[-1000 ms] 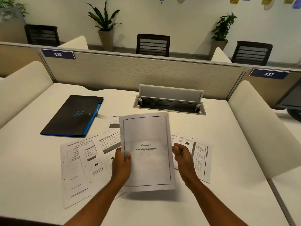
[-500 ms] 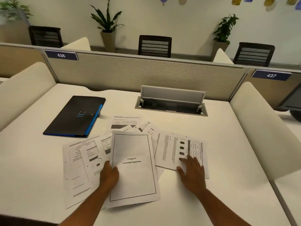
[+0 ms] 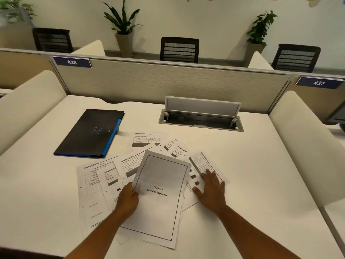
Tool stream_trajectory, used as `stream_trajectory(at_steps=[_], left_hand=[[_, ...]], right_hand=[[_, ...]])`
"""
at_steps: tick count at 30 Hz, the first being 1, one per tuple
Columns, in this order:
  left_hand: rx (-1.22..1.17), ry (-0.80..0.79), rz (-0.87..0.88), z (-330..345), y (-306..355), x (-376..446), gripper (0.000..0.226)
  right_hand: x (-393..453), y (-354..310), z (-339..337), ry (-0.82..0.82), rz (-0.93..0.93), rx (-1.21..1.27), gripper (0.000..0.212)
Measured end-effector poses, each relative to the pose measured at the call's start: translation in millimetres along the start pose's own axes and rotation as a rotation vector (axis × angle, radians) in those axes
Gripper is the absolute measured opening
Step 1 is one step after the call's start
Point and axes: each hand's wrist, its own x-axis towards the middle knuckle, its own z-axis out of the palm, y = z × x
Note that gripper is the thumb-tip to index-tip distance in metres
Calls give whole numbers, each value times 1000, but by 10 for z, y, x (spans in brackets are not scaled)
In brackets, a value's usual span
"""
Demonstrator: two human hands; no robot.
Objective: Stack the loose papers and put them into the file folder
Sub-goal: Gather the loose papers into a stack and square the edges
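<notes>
Gripping the left edge of a cover sheet (image 3: 158, 199) headed "Chapter 6, Learning Experience", the person's left hand (image 3: 128, 200) holds the page with thumb on top and fingers curled beneath it; the sheet lies tilted, its top leaning right, over other pages. The right hand (image 3: 211, 189) rests flat, fingers straight and spread, its grip open, pressing on a printed page (image 3: 202, 165) just right of the cover sheet. Both forearms reach in from the near edge of the white worktop (image 3: 261, 174).

Loose papers (image 3: 99, 184) carrying tables and grey blocks fan out unstacked to the left of the cover sheet, and more of them (image 3: 147, 140) spread beyond it, overlapping one another. Farther left, apart from most sheets and just beside the farthest one, a black file folder (image 3: 89, 133) with a blue edge lies closed and flat on the worktop.

Behind the papers a cable hatch (image 3: 201, 116) set in the worktop stands with its lid raised. A beige partition (image 3: 168, 85) closes off the far side, bearing number plates 436 (image 3: 71, 62) and 437 (image 3: 319, 83). Beyond it stand dark chairs (image 3: 179, 49) and potted plants (image 3: 123, 28) against a pale wall.
</notes>
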Motion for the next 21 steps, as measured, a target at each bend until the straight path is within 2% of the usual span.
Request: stream_trajectory(at_steps=[3, 6, 9, 13, 17, 19, 21], left_hand=[[-56, -97, 72, -96, -192, -11, 21], [-106, -123, 63, -200, -332, 15, 18], [-192, -168, 44, -350, -423, 61, 23], [-244, -247, 4, -550, -538, 153, 36], [-244, -329, -10, -637, -542, 279, 37], [-229, -352, 1, -649, -507, 346, 38], [-228, -358, -1, -629, -451, 412, 30]], right_hand=[[36, -92, -27, 53, -55, 57, 68], [32, -150, -17, 142, 102, 11, 79], [19, -209, 81, 47, 154, -40, 94], [88, -224, 82, -1, 110, 5, 89], [236, -322, -43, -145, -8, 27, 88], [305, -406, -59, -172, -65, 29, 87], [352, -512, -56, -165, -101, 26, 82]])
